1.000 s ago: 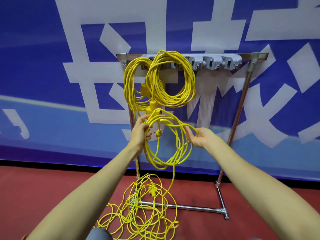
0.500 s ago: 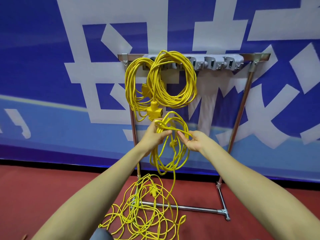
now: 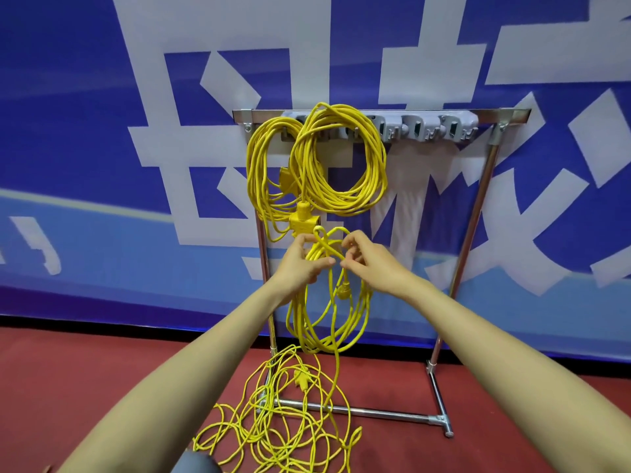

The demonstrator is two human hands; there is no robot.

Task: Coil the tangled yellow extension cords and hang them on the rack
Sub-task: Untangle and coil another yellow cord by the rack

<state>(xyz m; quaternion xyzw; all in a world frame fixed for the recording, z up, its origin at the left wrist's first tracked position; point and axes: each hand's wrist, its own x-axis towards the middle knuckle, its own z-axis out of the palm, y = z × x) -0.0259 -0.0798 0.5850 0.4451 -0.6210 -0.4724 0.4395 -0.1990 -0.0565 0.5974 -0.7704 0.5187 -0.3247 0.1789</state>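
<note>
- Half-made coil (image 3: 302, 319): held in front of the rack (image 3: 478, 206), just below the hung coils. Its loops hang straight down from the hands, long axis vertical, and one strand trails to the floor (image 3: 102, 387).
- Left hand (image 3: 300, 264): fingers curled round the gathered top of the coil.
- Right hand (image 3: 372, 264): just beside the left, pinching a strand at the coil's top.
- Loose cord (image 3: 283, 421): tangled on the floor across the rack's base bar (image 3: 375, 412), not yet coiled.
- Hung coils (image 3: 375, 172): two, on the rack's left hooks.
- Free hooks (image 3: 420, 129): above and right of the hands, with the right hand nearer. Hanging probably calls for a lift up and rightward.
</note>
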